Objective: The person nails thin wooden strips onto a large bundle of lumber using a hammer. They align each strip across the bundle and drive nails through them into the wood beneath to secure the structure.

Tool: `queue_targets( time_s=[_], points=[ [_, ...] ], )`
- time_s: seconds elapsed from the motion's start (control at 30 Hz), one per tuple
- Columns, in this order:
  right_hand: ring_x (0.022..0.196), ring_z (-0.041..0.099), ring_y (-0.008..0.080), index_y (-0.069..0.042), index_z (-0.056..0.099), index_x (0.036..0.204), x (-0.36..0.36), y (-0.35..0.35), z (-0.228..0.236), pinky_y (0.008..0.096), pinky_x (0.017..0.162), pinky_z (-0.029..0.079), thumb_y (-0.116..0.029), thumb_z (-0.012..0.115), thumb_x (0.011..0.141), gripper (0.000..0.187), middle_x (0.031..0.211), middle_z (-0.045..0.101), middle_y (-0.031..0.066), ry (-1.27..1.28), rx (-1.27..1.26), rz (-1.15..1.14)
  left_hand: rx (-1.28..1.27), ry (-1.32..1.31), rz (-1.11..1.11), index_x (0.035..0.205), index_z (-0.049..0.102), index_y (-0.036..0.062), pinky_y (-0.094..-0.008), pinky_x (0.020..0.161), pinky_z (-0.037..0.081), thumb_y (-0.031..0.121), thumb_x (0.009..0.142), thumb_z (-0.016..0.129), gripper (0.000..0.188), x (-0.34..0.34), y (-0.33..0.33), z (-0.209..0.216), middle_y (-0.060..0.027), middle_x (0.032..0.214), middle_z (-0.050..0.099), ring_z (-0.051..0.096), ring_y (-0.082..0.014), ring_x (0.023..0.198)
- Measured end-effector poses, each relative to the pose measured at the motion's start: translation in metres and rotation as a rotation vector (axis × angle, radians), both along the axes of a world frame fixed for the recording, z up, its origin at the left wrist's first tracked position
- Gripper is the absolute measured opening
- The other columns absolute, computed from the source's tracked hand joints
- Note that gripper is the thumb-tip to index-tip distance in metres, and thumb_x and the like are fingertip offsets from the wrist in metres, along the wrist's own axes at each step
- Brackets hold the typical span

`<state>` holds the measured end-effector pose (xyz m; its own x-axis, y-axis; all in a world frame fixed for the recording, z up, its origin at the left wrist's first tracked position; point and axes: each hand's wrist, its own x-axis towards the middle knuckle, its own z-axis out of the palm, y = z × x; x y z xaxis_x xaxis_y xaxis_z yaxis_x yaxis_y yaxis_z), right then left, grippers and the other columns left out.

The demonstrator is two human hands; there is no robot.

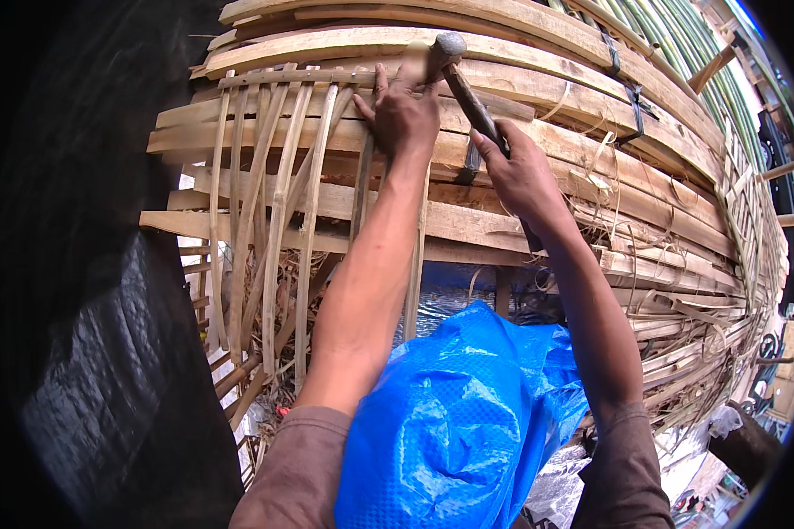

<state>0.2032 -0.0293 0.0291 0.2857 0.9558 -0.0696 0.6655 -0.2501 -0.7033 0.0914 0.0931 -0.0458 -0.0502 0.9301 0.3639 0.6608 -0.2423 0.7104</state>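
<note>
My right hand [522, 175] is closed around the dark handle of a hammer [476, 101]. The hammer's grey metal head is beside the fingertips of my left hand [404, 115]. That hand rests with its fingers spread at a thin horizontal wooden batten [265, 78]; the hammer partly hides its right-hand fingertips, and I cannot make out a nail there. From the batten several narrow wooden slats [280, 185] hang toward me, spaced side by side. Some of them pass behind my left forearm.
Long planks [494, 79] lie stacked beneath and beyond my hands, bound with black straps [631, 115]. Blue plastic sheeting [454, 423] covers my front between my arms. A dark sheet [106, 370] hangs at the left. Green bamboo poles [692, 53] lie at the far right.
</note>
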Motion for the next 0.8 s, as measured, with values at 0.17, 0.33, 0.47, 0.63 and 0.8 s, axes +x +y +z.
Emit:
queue_targets(
  time_s=[0.17, 0.33, 0.47, 0.63, 0.8],
  points=[
    [0.069, 0.063, 0.0346, 0.001, 0.060, 0.103, 0.005, -0.007, -0.005, 0.0454, 0.067, 0.046, -0.035, 0.056, 0.098, 0.037, 0.076, 0.064, 0.0225, 0.086, 0.046, -0.036, 0.058, -0.033, 0.042, 0.125, 0.064, 0.0112, -0.0524, 0.120, 0.004, 0.038, 0.094, 0.059, 0.041, 0.000, 0.005, -0.009, -0.0177, 0.123, 0.066, 0.041, -0.0245, 0.140],
    [0.069, 0.063, 0.0353, 0.003, 0.061, 0.105, 0.008, -0.012, -0.017, 0.0456, 0.067, 0.047, -0.034, 0.057, 0.098, 0.037, 0.075, 0.063, 0.0240, 0.091, 0.037, -0.101, 0.091, -0.011, 0.055, 0.128, 0.061, 0.0105, -0.0534, 0.119, 0.009, 0.033, 0.093, 0.060, 0.042, 0.001, 0.013, -0.020, -0.0179, 0.129, 0.062, 0.041, -0.0251, 0.140],
    [0.073, 0.064, 0.0409, 0.003, 0.059, 0.103, 0.008, -0.016, -0.024, 0.0481, 0.068, 0.047, -0.032, 0.057, 0.098, 0.036, 0.077, 0.063, 0.0266, 0.058, 0.064, -0.098, 0.072, 0.043, 0.062, 0.130, 0.059, 0.0098, -0.0547, 0.119, 0.009, 0.030, 0.092, 0.062, 0.043, 0.004, 0.008, -0.016, -0.0150, 0.129, 0.063, 0.041, -0.0252, 0.140],
    [0.080, 0.064, 0.0466, 0.003, 0.057, 0.100, 0.006, -0.017, -0.023, 0.0515, 0.072, 0.047, -0.031, 0.056, 0.098, 0.034, 0.081, 0.065, 0.0285, 0.061, 0.023, -0.123, -0.023, 0.096, -0.010, 0.132, 0.058, 0.0100, -0.0601, 0.118, 0.006, 0.027, 0.094, 0.062, 0.042, 0.002, 0.006, -0.005, -0.0138, 0.128, 0.064, 0.037, -0.0237, 0.142],
    [0.085, 0.063, 0.0492, 0.003, 0.057, 0.098, 0.008, -0.016, -0.029, 0.0543, 0.077, 0.047, -0.031, 0.056, 0.097, 0.034, 0.084, 0.064, 0.0308, 0.050, 0.040, -0.101, -0.065, 0.072, 0.001, 0.125, 0.063, 0.0148, -0.0661, 0.114, 0.003, 0.033, 0.094, 0.062, 0.036, 0.001, 0.012, -0.004, -0.0178, 0.137, 0.056, 0.037, -0.0284, 0.142]
  ],
)
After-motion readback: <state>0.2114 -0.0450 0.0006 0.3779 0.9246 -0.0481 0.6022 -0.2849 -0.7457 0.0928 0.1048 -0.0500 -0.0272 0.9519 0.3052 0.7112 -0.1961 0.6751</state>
